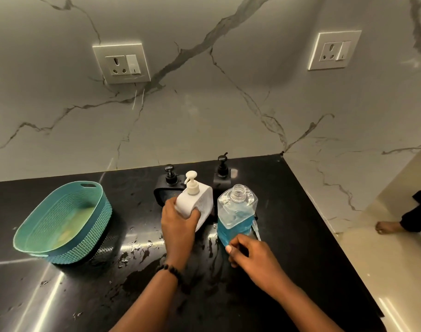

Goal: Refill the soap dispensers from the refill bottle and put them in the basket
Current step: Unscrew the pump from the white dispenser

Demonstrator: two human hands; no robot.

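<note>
Two hands busy: left (178,224) grips white dispenser (197,207); right (250,255) pinches uncapped, half-full blue refill bottle (235,216).

The worktop (60,295) shows open black surface in the near left foreground and along the near right edge, wetted with scattered droplets at centre. The teal basket (60,221) stands at left, its mouth open upward, with a bare lane between it and the central cluster. That cluster is tight: the white dispenser (197,202) and the uncapped refill bottle (235,212) stand just beside each other, two black dispensers (169,185) (222,173) close behind them against the marble wall (204,104). Both hands (178,226) (250,255) block the cluster's front. The worktop's right edge drops to the floor (396,259).
</note>
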